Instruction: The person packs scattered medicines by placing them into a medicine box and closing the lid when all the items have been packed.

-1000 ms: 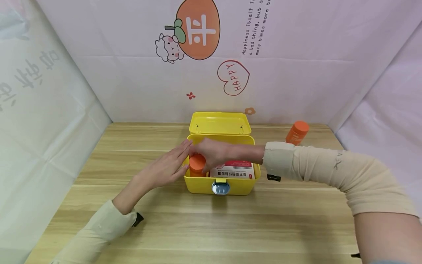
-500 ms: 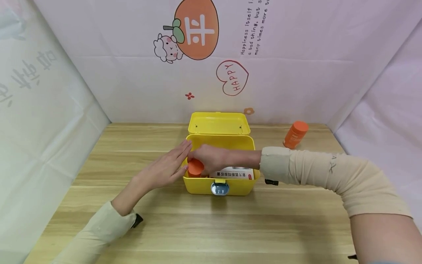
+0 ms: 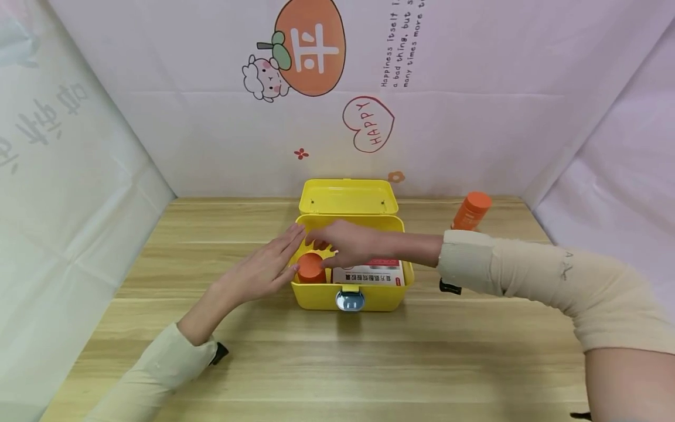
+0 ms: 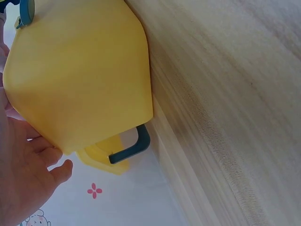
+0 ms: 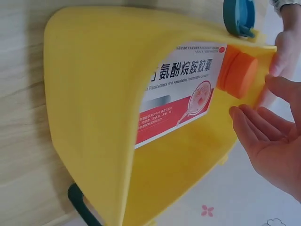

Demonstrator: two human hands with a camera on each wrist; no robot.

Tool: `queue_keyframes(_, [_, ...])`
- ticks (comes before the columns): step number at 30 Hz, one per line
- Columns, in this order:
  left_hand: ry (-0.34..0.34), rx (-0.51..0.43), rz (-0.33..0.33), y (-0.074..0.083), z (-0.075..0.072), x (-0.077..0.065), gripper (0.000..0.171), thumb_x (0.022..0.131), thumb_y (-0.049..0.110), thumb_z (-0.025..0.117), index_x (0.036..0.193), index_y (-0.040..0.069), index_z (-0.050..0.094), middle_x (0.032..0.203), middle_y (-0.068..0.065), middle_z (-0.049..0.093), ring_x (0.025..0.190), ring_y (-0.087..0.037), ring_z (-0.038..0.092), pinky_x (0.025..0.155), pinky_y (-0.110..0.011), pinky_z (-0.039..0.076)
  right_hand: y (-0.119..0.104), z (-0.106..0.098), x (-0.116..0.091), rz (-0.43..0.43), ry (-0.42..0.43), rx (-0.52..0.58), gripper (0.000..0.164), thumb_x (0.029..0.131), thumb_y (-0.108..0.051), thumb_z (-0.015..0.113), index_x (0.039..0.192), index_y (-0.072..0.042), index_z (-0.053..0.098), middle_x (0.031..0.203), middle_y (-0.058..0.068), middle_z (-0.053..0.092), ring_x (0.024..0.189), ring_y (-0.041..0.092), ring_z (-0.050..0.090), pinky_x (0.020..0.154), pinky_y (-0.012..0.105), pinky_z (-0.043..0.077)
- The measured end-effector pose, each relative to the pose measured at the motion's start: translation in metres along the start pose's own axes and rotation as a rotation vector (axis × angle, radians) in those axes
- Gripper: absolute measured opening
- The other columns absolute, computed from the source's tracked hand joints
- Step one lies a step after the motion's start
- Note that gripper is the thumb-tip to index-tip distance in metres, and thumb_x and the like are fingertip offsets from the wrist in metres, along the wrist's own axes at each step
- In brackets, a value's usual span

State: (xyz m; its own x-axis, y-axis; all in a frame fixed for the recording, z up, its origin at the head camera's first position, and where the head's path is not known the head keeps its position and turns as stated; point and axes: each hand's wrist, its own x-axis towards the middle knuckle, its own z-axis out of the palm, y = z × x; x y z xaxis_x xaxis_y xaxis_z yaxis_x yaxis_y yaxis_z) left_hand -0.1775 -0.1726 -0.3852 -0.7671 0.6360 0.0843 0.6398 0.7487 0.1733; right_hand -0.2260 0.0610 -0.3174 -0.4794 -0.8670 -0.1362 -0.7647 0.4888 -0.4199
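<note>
A yellow storage box (image 3: 316,298) stands on the table, its lid (image 3: 348,196) tipped back. My left hand (image 3: 261,269) lies with straight fingers against the box's left rim. Over the box's left part is my right hand (image 3: 352,240), fingers loosely bent, holding nothing. Just below it, an orange-capped bottle (image 3: 311,268) stands in the front left corner. Beside that bottle sits a white and red medicine carton (image 3: 369,274); the right wrist view shows the carton (image 5: 188,84) and the bottle (image 5: 239,73) side by side, apart from the right hand (image 5: 275,136).
A second orange bottle (image 3: 471,211) is on the table at the back right, its lower part hidden by the right sleeve (image 3: 527,264). A blue-green latch (image 3: 350,301) hangs at the box's front. White printed cloth (image 3: 211,135) hangs behind the wooden table (image 3: 337,363).
My right hand has let go of the orange-capped bottle inside the box, lifted and drawn slightly right. The bottle sits a little lower than one second ago. The left hand stays at the rim.
</note>
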Motion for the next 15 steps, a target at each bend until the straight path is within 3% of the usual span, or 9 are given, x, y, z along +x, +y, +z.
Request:
queue_keyframes(6, [0.005,0.006,-0.011,0.000,0.000,0.000,0.066,0.107,0.040,0.037,0.158,0.002,0.019,0.168,-0.010,0.013,0.156,-0.026,0.016,0.123,-0.046,0.028,-0.003,-0.007,-0.023,-0.008,0.116,0.093,0.039,0.092,-0.013,0.072,0.128,-0.003,0.060,0.125,0.013,0.068,0.115,0.024,0.067,0.097,0.036,0.057])
queue_keyframes(15, [0.001,-0.009,-0.021,0.003,0.000,0.000,0.067,0.106,0.040,0.037,0.159,0.004,0.017,0.169,-0.009,0.012,0.156,-0.026,0.015,0.123,-0.046,0.027,-0.007,-0.019,-0.068,0.042,0.279,0.130,0.034,0.090,-0.012,0.073,0.122,-0.007,0.063,0.121,0.007,0.071,0.113,0.020,0.068,0.095,0.038,0.058])
